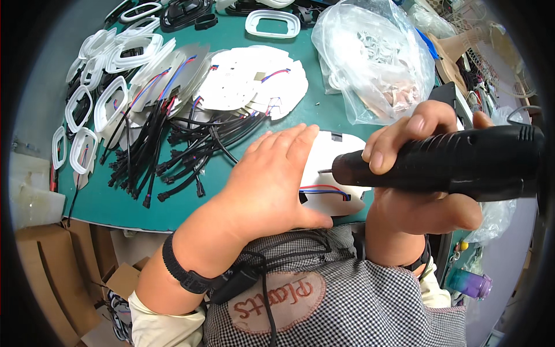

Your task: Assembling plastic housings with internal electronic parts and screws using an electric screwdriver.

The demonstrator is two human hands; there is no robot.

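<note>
My right hand [404,214] is wrapped round a black electric screwdriver [462,162], held almost level with its thin bit pointing left. The bit's tip is over a white oval panel [324,156] at the table's near edge. My left hand [269,179] holds that panel from the left, fingers along its far side and thumb at its near side. Red and blue wires [324,189] run across the panel below the bit. Whether the tip touches the panel or a screw, I cannot tell. My left fingers hide the panel's left part.
White panels [231,81] with wires lie stacked beyond my left hand, their black connector cables [144,156] spread toward me. White oval frames [137,52] stand at the far left, another frame [273,24] at the back. A clear plastic bag [376,52] of small parts sits far right.
</note>
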